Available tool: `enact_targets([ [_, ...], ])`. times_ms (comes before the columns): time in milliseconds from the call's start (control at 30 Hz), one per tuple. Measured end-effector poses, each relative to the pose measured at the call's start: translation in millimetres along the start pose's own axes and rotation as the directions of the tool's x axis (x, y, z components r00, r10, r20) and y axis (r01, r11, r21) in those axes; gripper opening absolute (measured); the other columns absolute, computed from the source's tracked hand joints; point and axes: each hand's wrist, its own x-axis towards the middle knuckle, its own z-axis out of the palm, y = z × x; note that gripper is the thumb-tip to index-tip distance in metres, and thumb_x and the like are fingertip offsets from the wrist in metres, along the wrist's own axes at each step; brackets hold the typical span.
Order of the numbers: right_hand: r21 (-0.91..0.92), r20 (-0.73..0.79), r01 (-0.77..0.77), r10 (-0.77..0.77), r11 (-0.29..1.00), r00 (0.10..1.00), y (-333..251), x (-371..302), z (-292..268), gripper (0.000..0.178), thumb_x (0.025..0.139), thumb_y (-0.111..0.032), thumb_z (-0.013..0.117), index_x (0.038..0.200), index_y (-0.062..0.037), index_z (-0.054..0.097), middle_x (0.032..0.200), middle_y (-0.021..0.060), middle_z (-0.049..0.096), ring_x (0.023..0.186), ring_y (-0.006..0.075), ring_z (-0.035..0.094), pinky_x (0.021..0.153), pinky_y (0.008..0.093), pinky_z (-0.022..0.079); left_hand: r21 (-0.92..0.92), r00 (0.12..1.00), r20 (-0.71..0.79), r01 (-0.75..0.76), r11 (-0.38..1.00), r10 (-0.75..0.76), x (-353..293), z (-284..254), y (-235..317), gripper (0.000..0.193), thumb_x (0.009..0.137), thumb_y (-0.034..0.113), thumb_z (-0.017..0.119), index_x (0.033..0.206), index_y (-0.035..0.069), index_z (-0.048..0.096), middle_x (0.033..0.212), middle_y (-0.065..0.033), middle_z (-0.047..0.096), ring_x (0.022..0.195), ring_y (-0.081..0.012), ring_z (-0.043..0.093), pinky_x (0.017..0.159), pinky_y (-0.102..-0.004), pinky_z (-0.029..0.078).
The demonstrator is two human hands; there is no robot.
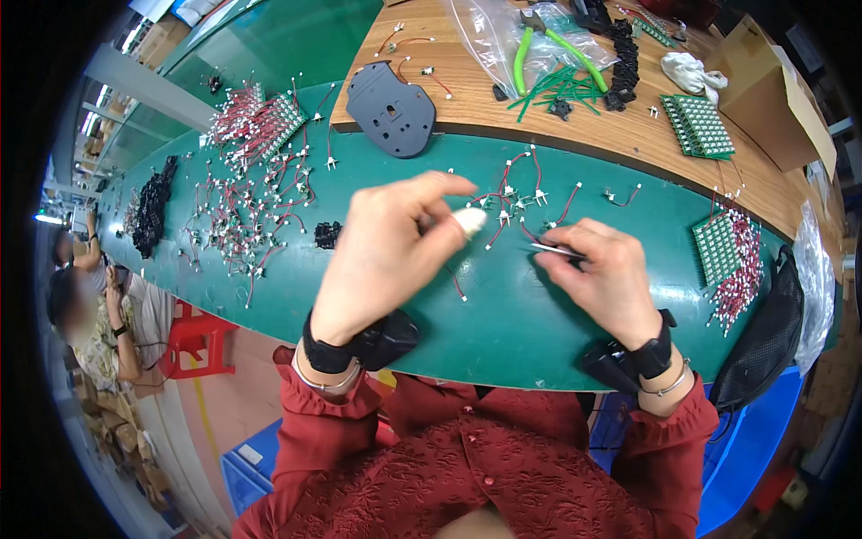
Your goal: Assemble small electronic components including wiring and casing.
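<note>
My left hand (386,242) hovers over the green table mat (512,314), thumb and index finger apart with nothing visible between them. A white cover wraps the thumb tip. Just beyond its fingers lie several small white connectors with red and black wires (505,217). My right hand (602,269) pinches a slim tool with a silver tip and dark handle (558,250), its tip pointing left toward those wired connectors. The tool's kind is partly hidden by the fingers. One loose wired connector (459,286) lies between my hands.
Left, wired connectors (238,211) are heaped beside black parts (154,207). A grey plastic shell (391,108), green-handled pliers (561,49) and a green circuit board panel (696,126) lie on the wooden board. Right are another panel (715,250) and a black mesh pouch (763,328).
</note>
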Motion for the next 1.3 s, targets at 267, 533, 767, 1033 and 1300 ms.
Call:
enact_targets([
  [267, 0.352, 0.109, -0.240, 0.215, 0.905, 0.970, -3, 0, -9, 0.016, 0.070, -0.006, 0.068, 0.085, -0.0022, 0.062, 0.072, 0.0045, 0.060, 0.062, 0.0112, 0.057, 0.055, 0.0233, 0.044, -0.214, 0.910, 0.411, 0.157, 0.964, -0.057, -6, 28, 0, 0.016, 0.079, 0.007, 0.061, 0.092, 0.000, 0.058, 0.072, 0.0011, 0.056, 0.061, -0.0045, 0.049, 0.055, -0.0203, 0.042],
  [533, 0.822, 0.056, -0.128, 0.144, 0.555, 0.988, -9, -7, -12, 0.015, 0.071, 0.003, 0.067, 0.086, 0.0025, 0.065, 0.078, 0.0059, 0.059, 0.069, 0.0081, 0.053, 0.061, 0.0197, 0.043, -0.631, 0.847, 0.526, 0.447, 0.634, -0.075, -8, 46, 3, 0.024, 0.081, 0.004, 0.057, 0.104, -0.002, 0.054, 0.079, -0.0036, 0.059, 0.058, -0.0081, 0.054, 0.046, -0.0203, 0.043],
  [767, 0.694, 0.108, -0.149, 0.102, 0.705, 0.989, -5, -8, -22, 0.014, 0.069, 0.001, 0.069, 0.083, 0.0010, 0.066, 0.072, 0.0044, 0.059, 0.064, 0.0077, 0.053, 0.056, 0.0190, 0.041, -0.520, 0.931, 0.364, 0.182, 0.835, 0.024, -12, 43, 1, 0.015, 0.080, 0.003, 0.059, 0.094, -0.001, 0.057, 0.073, -0.0027, 0.058, 0.059, -0.0064, 0.054, 0.047, -0.0196, 0.043],
  [1033, 0.685, -0.017, -0.063, 0.103, 0.725, 0.994, -9, -7, -16, 0.011, 0.072, 0.001, 0.067, 0.082, 0.0020, 0.064, 0.073, 0.0047, 0.059, 0.063, 0.0069, 0.053, 0.051, 0.0190, 0.040, -0.722, 0.813, 0.582, 0.511, 0.466, 0.010, -4, 42, -5, 0.025, 0.082, 0.004, 0.054, 0.107, 0.000, 0.050, 0.087, -0.0098, 0.059, 0.072, -0.0144, 0.058, 0.065, -0.0259, 0.048],
  [1300, 0.834, 0.005, -0.145, 0.255, 0.532, 0.967, -16, -11, -19, 0.007, 0.078, 0.002, 0.060, 0.085, 0.0032, 0.059, 0.079, 0.0053, 0.061, 0.057, 0.0049, 0.052, 0.047, 0.0163, 0.041, -0.841, 0.822, 0.542, 0.531, 0.106, 0.177, -6, 50, -10, 0.048, 0.075, 0.002, 0.060, 0.118, 0.002, 0.039, 0.114, -0.0092, 0.045, 0.108, -0.0207, 0.046, 0.100, -0.0364, 0.033],
])
